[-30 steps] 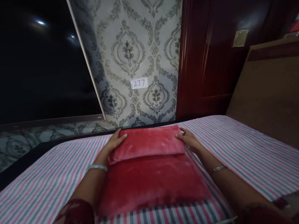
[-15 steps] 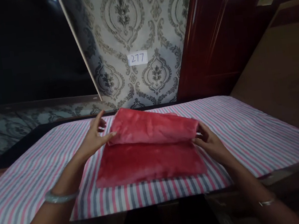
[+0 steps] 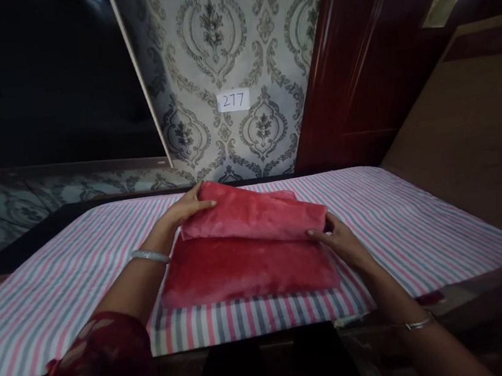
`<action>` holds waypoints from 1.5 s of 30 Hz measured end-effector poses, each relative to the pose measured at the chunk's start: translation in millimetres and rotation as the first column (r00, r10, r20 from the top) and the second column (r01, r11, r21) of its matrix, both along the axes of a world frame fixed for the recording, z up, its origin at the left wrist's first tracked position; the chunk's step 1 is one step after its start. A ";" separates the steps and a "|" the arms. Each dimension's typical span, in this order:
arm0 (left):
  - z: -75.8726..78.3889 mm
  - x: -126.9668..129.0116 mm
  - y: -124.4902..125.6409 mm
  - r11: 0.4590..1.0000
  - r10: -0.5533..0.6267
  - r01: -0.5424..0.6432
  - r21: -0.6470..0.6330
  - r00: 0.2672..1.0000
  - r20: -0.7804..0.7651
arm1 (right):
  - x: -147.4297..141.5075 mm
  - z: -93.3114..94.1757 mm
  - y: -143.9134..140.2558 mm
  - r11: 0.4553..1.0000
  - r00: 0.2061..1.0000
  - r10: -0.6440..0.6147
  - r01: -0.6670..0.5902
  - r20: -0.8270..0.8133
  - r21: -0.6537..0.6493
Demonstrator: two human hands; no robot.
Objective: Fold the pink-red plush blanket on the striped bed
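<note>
A red plush cloth (image 3: 247, 268) lies on the striped cover, its far part folded over in a skewed upper layer (image 3: 254, 212). My left hand (image 3: 189, 207) grips that layer at its far left corner, thumb on top and the other fingers mostly hidden behind the edge. At the right end, my right hand (image 3: 338, 237) pinches the near corner of the same layer between thumb and fingers. Below it, the lower layer rests flat towards the near edge. A pale bangle (image 3: 150, 257) circles my left wrist, and a thin metal bracelet (image 3: 417, 324) my right.
The pink, grey and white striped cover (image 3: 423, 233) spreads over the table. Behind it stands a patterned wall with a paper label (image 3: 233, 100) reading 277. A dark screen (image 3: 43, 86) is at the left, a dark red door (image 3: 356, 75) and a cardboard box (image 3: 471, 140) at the right.
My left hand has moved right and away from me, closing on the far left corner of the upper layer. My right hand has shifted slightly left with its corner.
</note>
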State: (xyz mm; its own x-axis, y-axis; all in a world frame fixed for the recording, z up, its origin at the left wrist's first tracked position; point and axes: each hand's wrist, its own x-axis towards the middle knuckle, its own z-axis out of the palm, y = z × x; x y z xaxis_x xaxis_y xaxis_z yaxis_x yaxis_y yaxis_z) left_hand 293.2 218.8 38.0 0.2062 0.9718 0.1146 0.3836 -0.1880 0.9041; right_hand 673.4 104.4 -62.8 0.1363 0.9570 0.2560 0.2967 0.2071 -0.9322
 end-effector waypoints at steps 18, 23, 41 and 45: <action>-67.6 -67.5 -150.5 0.922 0.010 0.111 0.370 0.951 -0.309 | 8.3 -27.8 -57.9 0.965 0.988 0.108 -0.131 0.111 0.227; -83.9 -71.4 -173.0 0.927 0.096 0.033 0.373 0.942 -0.322 | 12.2 -25.4 -66.1 0.996 0.998 0.070 -0.070 0.004 0.062; -43.0 -35.0 -118.8 0.901 0.331 -0.147 -0.409 0.842 0.426 | -3.6 5.7 11.1 0.913 0.903 -0.073 -0.111 -0.424 -0.393; -40.6 -21.7 -82.6 0.944 0.291 -0.194 -0.268 0.873 0.392 | -15.9 21.7 31.4 0.924 0.923 -0.021 -0.128 -0.384 -0.359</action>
